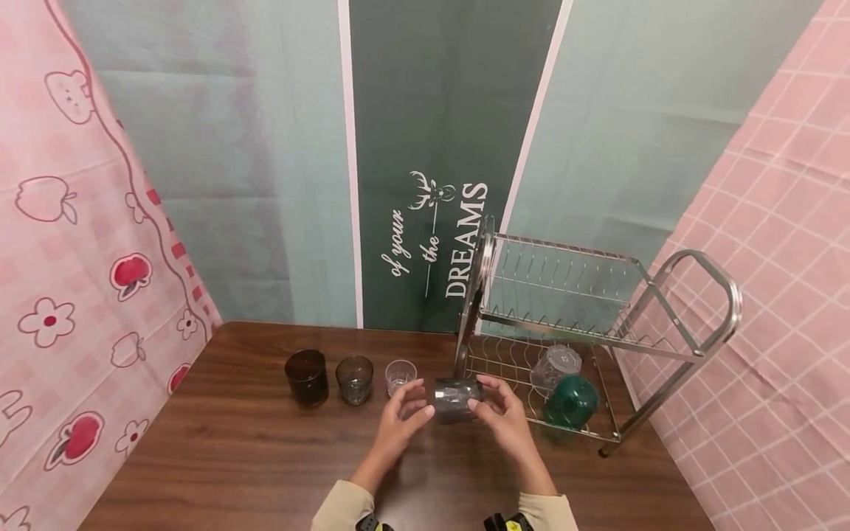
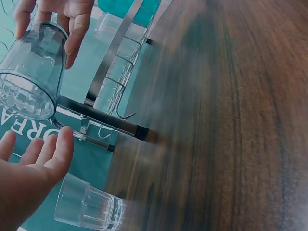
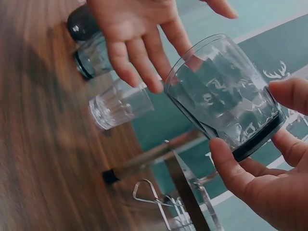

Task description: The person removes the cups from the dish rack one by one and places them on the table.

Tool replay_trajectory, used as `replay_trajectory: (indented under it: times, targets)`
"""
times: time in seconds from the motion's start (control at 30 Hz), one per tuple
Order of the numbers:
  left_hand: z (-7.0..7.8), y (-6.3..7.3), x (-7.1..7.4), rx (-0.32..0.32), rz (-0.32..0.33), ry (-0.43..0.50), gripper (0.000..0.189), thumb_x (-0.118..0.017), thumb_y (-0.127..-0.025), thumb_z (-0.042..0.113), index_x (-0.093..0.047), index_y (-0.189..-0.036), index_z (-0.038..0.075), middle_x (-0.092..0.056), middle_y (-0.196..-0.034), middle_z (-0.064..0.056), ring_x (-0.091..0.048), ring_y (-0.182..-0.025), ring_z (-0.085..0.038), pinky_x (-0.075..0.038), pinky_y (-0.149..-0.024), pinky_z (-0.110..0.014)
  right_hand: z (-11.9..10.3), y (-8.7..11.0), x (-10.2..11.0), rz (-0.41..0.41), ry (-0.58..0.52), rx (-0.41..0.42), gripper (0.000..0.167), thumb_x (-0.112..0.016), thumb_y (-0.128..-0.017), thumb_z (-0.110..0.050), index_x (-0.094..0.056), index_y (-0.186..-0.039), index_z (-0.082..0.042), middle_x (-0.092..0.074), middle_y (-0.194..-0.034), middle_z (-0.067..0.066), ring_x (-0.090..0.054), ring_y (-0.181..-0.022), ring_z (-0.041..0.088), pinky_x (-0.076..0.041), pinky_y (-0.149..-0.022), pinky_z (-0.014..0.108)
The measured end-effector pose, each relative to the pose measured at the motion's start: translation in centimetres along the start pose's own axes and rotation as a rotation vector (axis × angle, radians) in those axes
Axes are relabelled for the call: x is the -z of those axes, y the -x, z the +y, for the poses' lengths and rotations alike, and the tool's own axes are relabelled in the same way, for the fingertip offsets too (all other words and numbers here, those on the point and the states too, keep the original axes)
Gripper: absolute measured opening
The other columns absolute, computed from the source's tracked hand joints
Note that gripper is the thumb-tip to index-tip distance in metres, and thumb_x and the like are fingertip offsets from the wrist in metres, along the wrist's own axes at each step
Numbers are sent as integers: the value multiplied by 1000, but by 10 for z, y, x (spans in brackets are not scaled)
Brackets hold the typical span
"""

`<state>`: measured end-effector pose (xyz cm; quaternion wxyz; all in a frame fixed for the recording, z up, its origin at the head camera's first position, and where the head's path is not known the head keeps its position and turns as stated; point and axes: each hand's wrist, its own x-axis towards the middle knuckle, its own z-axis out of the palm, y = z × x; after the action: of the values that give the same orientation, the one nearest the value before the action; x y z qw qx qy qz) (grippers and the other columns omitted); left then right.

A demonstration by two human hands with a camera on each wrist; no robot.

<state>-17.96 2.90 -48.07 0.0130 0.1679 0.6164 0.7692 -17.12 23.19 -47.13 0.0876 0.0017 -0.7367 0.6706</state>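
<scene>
A smoky grey drinking glass (image 1: 454, 400) is held tilted on its side above the table, rim toward the left. My right hand (image 1: 508, 426) grips it by the base end, thumb and fingers around the dark bottom (image 3: 260, 137). Near the rim is my left hand (image 1: 398, 426), its fingers spread and loosely bent. In the left wrist view a gap shows between the left fingertips (image 2: 65, 137) and the glass. A small clear glass (image 1: 401, 372) stands on the table just behind the left hand, partly hidden by it.
To the left stand a grey-brown glass (image 1: 355, 380) and a dark glass (image 1: 308, 377). At the right is a two-tier metal dish rack (image 1: 558, 322). Its lower tier holds an upturned clear glass (image 1: 561, 361) and a teal glass (image 1: 572, 403). Patterned cloths hang around the wooden table (image 1: 226, 442).
</scene>
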Motion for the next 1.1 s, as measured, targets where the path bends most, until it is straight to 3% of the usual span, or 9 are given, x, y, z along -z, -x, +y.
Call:
replay_trajectory:
  times: [0.13, 0.23, 0.43, 0.63, 0.77, 0.9, 1.0, 1.1]
  targets:
    - [0, -3, 0, 51, 8, 53, 48, -59, -86, 0, -41, -129, -11, -44, -120, -30, -49, -102, -40, -50, -75, -44, 5, 0, -9, -22, -56, -20, 43, -66, -81, 2, -52, -121, 2, -55, -112, 23, -61, -85, 21, -52, -68, 38]
    - [-2, -5, 1, 62, 5, 48, 48, -59, -86, 0, -42, -129, -11, -45, -118, -29, -52, -96, -30, -51, -72, -38, 8, 2, -14, -55, -94, -29, 44, -66, -81, 2, -51, -123, 2, -54, -112, 23, -61, -86, 23, -52, -69, 42]
    - [-12, -7, 7, 14, -20, 39, 44, -60, -84, -5, -46, -125, -12, -48, -111, -28, -52, -89, -28, -50, -65, -29, 8, 4, -19, -91, -120, -26, 45, -64, -82, 2, -49, -124, 3, -53, -113, 23, -61, -87, 22, -51, -71, 46]
    - [-24, -7, 17, -61, 12, -20, 45, -65, -79, -7, -52, -122, -7, -52, -112, -24, -54, -91, -28, -45, -81, -36, 2, 9, -16, -174, -65, -12, 49, -64, -83, 0, -47, -128, -1, -53, -118, 22, -57, -102, 29, -50, -76, 36]
    - [-18, -8, 19, -61, 13, -28, 46, -65, -79, -8, -52, -122, -6, -51, -112, -24, -53, -93, -32, -44, -80, -36, -2, 9, -17, -200, -23, 20, 51, -65, -84, -1, -45, -131, -1, -53, -120, 22, -53, -108, 33, -48, -79, 31]
    - [1, -6, 18, -47, -2, -31, 45, -65, -78, -8, -50, -121, -9, -51, -111, -26, -51, -93, -40, -47, -73, -31, -5, 8, -18, -209, -6, 19, 53, -66, -83, -1, -45, -132, -2, -52, -120, 23, -53, -108, 35, -48, -78, 30]
    - [16, -3, 18, -47, 17, -76, 45, -67, -77, -4, -52, -120, -8, -52, -112, -27, -50, -95, -45, -49, -70, -29, -6, 7, -17, -227, 39, 41, 55, -67, -83, 0, -43, -132, 0, -50, -123, 25, -52, -109, 38, -48, -78, 32]
    - [18, -1, 23, -44, 49, -138, 46, -71, -77, 0, -54, -120, -5, -53, -113, -24, -50, -97, -47, -50, -69, -30, -6, 6, -13, -242, 145, 83, 53, -69, -82, -3, -45, -130, 1, -50, -125, 24, -50, -111, 39, -48, -81, 38]
